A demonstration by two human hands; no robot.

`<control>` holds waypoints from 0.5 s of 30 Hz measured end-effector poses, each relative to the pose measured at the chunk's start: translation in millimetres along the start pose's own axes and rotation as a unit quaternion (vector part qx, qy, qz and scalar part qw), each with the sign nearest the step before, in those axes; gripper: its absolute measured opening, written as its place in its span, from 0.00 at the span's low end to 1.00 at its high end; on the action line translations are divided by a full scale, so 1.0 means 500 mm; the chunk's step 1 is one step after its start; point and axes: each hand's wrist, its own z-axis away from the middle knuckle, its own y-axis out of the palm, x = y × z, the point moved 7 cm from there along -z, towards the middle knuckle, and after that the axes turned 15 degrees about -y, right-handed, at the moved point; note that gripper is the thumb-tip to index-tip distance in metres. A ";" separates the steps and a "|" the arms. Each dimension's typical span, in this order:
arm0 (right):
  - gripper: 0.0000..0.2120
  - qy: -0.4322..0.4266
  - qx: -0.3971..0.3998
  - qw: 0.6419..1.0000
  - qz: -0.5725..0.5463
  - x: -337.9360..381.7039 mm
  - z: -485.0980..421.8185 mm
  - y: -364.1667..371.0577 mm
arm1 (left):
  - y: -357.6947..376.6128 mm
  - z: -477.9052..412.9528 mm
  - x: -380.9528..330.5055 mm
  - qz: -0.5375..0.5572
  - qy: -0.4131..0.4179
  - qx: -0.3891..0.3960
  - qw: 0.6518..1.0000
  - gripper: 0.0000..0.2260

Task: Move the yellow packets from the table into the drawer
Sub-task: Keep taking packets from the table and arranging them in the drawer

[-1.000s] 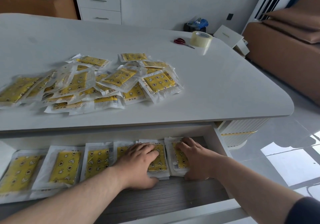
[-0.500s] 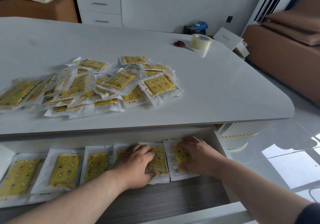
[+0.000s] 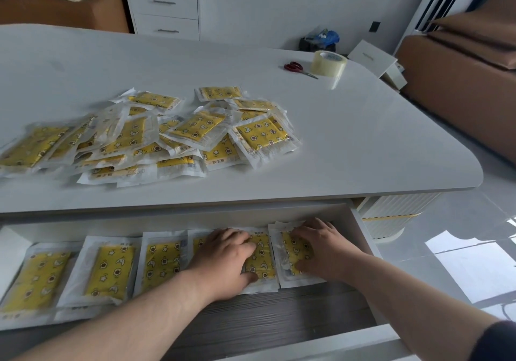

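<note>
A loose heap of yellow packets (image 3: 251,134) in clear wrappers lies on the white table (image 3: 363,137). Below the table's front edge an open drawer (image 3: 360,229) holds a row of the same packets (image 3: 111,268) laid side by side. My left hand (image 3: 223,260) rests flat on a packet (image 3: 261,260) in the row, thumb at its lower edge. My right hand (image 3: 324,249) presses on the rightmost packet (image 3: 290,251), beside the drawer's right wall. Both hands hide parts of those packets.
A roll of clear tape (image 3: 328,63) and red-handled scissors (image 3: 296,67) sit at the table's far right. Behind stand a white drawer cabinet (image 3: 164,5) and a white box (image 3: 372,57); a brown sofa (image 3: 460,81) is at right. The drawer's grey floor (image 3: 279,313) shows in front of the row.
Both hands stay on the two rightmost drawer packets and have nudged them slightly toward the drawer's back. The heap on the table has not moved.
</note>
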 end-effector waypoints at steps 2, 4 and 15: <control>0.34 -0.001 -0.005 1.000 0.001 0.010 0.008 -0.011 | -0.007 0.004 -0.004 -0.018 0.002 0.018 1.000 0.29; 0.33 -0.005 -0.020 1.000 -0.005 0.031 0.019 -0.035 | -0.022 0.012 -0.006 -0.014 0.000 0.042 0.999 0.28; 0.12 -0.071 -0.099 0.989 -0.080 0.284 0.123 -0.267 | -0.266 0.207 0.041 0.130 -0.009 0.068 0.989 0.10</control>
